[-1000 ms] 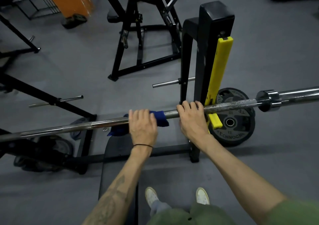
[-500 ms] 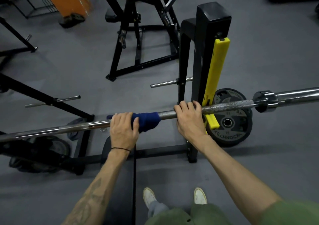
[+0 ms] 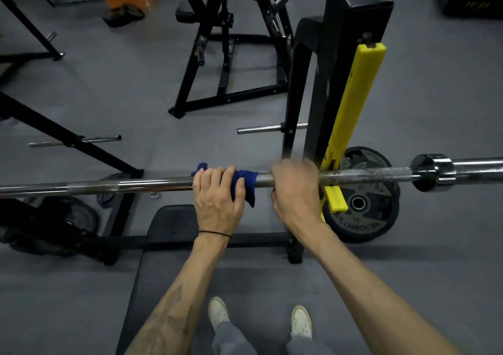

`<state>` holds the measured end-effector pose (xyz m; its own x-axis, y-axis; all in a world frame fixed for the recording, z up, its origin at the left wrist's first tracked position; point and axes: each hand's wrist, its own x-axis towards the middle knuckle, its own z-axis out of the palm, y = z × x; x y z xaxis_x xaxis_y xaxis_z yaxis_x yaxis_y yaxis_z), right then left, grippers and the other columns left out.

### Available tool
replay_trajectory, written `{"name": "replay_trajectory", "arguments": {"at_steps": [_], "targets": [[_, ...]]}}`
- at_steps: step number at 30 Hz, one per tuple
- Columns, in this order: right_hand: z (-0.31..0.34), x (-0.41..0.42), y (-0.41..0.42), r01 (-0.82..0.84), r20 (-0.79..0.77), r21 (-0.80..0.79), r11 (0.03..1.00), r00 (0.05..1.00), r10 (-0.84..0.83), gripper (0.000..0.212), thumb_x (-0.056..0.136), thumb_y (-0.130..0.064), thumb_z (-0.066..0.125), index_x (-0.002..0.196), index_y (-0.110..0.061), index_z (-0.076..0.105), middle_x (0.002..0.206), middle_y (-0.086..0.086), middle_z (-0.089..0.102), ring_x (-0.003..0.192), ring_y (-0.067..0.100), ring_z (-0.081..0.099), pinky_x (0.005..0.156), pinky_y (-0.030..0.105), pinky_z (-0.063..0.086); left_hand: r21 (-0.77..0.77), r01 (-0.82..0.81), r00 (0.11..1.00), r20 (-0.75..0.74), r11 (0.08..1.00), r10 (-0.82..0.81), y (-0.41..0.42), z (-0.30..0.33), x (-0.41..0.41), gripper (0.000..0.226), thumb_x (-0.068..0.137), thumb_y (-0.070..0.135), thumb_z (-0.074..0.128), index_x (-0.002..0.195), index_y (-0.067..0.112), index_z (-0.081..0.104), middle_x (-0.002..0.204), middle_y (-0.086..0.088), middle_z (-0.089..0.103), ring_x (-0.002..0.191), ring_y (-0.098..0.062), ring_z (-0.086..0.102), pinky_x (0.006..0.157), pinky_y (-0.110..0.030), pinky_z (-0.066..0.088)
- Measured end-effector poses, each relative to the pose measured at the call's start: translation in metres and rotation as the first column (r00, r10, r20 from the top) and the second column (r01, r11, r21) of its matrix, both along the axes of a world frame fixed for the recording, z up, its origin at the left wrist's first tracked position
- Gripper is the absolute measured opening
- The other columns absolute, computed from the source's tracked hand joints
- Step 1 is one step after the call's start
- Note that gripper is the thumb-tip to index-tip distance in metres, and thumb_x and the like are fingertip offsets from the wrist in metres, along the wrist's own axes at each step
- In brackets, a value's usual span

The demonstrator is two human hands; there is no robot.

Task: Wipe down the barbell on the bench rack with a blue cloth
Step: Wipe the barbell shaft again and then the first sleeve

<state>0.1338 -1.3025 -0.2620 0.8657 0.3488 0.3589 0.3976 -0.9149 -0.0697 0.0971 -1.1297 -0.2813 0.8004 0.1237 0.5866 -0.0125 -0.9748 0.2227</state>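
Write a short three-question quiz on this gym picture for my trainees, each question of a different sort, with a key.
1. True or false: the blue cloth lies on the floor.
2. Which hand grips the cloth around the barbell? A. left hand B. right hand C. neither
3. Fill in: the right hand grips the bare bar just beside the ______ rack guard.

Key: 1. false, it is wrapped on the bar; 2. A; 3. yellow
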Motion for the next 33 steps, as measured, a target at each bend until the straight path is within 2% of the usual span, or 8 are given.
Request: {"name": "replay_trajectory", "arguments": {"at_steps": [4,10,15,20,22,24,29,33], "targets": [[-0.004,0.005,0.002,-0.017,0.077,0.057,0.998,0.997,0.012,0.021,0.080,-0.020,0.067,0.099,-0.017,0.059,0.094,0.003,0.057,0.089,0.028,0.055,0.096,0.044,0.042,-0.003,-0.070,0.997,0.009,0.998,0.070,-0.017,0.003,0.009,0.032,0.101,0.033,0.046,0.105,0.009,0.066,0.099,-0.009,0.065,0.096,-0.031,0.058,0.113,-0.049,0.034],[-0.002,0.014,0.002,-0.051,0.107,0.007,0.999,0.993,0.050,0.013,0.084,-0.023,0.069,0.088,-0.016,0.059,0.080,0.004,0.060,0.072,0.027,0.055,0.070,0.040,0.042,0.091,0.090,0.996,0.003,0.992,-0.091,-0.041,0.003,0.012,0.031,0.105,0.033,0.044,0.110,0.010,0.066,0.099,-0.006,0.065,0.093,-0.027,0.058,0.102,-0.044,0.041],[0.010,0.018,-0.002,-0.070,-0.040,-0.094,0.993,0.997,0.067,0.025,0.080,-0.030,0.077,0.092,-0.017,0.060,0.082,0.004,0.065,0.074,0.027,0.061,0.070,0.039,0.043,0.170,0.202,0.979,-0.036,0.964,-0.199,0.016,0.008,0.008,0.039,0.107,0.040,0.038,0.110,0.010,0.063,0.093,-0.006,0.062,0.083,-0.026,0.056,0.084,-0.040,0.044],[0.019,0.017,0.001,-0.089,-0.076,-0.131,0.987,0.994,0.079,0.026,0.087,-0.034,0.074,0.100,-0.017,0.060,0.091,0.005,0.067,0.082,0.027,0.063,0.075,0.039,0.044,0.056,0.064,0.998,-0.007,0.996,-0.064,0.021,0.007,-0.002,0.030,0.104,0.034,0.045,0.104,0.010,0.063,0.093,-0.008,0.062,0.086,-0.027,0.056,0.094,-0.044,0.044],[0.021,0.018,0.001,-0.093,-0.080,-0.142,0.985,0.993,0.083,0.029,0.081,-0.032,0.079,0.096,-0.016,0.061,0.085,0.006,0.067,0.076,0.028,0.064,0.070,0.038,0.046,0.041,-0.006,1.000,-0.028,0.999,0.007,-0.004,0.012,0.004,0.028,0.102,0.031,0.046,0.102,0.010,0.064,0.093,-0.008,0.064,0.088,-0.029,0.058,0.100,-0.046,0.043],[0.020,0.019,0.001,-0.083,-0.070,-0.150,0.985,0.995,0.074,0.031,0.072,-0.028,0.084,0.085,-0.015,0.059,0.073,0.006,0.066,0.064,0.029,0.064,0.061,0.037,0.047,0.061,0.039,0.997,-0.073,0.997,-0.034,-0.029,0.013,0.009,0.029,0.101,0.030,0.044,0.107,0.011,0.065,0.097,-0.007,0.065,0.092,-0.028,0.058,0.106,-0.047,0.042],[0.021,0.027,-0.001,-0.135,-0.025,-0.152,0.979,0.991,0.133,0.024,0.070,-0.025,0.075,0.077,-0.014,0.056,0.063,0.005,0.066,0.052,0.031,0.064,0.048,0.031,0.037,0.129,0.203,0.979,-0.031,0.971,-0.201,-0.023,0.010,0.011,0.034,0.105,0.035,0.042,0.117,0.010,0.062,0.098,-0.006,0.063,0.091,-0.027,0.056,0.101,-0.044,0.043],[0.030,0.030,-0.004,-0.150,-0.122,-0.204,0.967,0.984,0.127,0.029,0.090,-0.044,0.055,0.097,-0.016,0.060,0.086,0.005,0.071,0.075,0.033,0.069,0.060,0.032,0.036,0.157,0.204,0.979,-0.030,0.966,-0.202,0.012,0.009,0.005,0.033,0.105,0.036,0.044,0.114,0.010,0.062,0.094,-0.006,0.060,0.087,-0.028,0.054,0.096,-0.042,0.044]]}}
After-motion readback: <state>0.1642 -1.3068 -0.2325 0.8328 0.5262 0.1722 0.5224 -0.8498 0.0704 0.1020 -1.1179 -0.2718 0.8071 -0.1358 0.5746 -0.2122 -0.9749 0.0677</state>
